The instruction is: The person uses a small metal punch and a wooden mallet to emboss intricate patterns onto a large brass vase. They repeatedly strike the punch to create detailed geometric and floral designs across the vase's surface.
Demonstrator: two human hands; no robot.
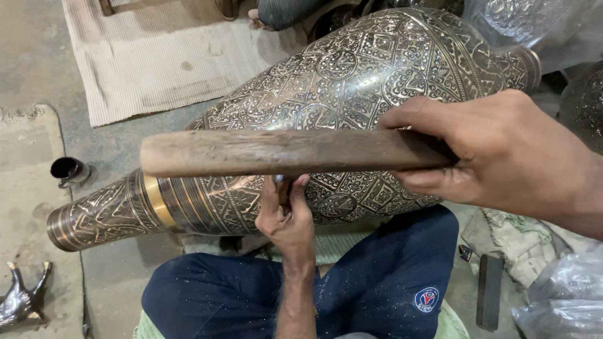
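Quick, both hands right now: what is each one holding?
Left hand: closed on a small metal tool, its tip against the engraved metal vase.
Right hand: closed around the wooden stick.

Vase (326, 94) lies on its side across your lap, neck toward 9 o'clock. Stick (282, 152) lies across it, your right hand (502, 157) at its 3 o'clock end, left hand (286, 216) beneath it. Cup (68, 169) on floor at 9; mat (151, 56) at 11.
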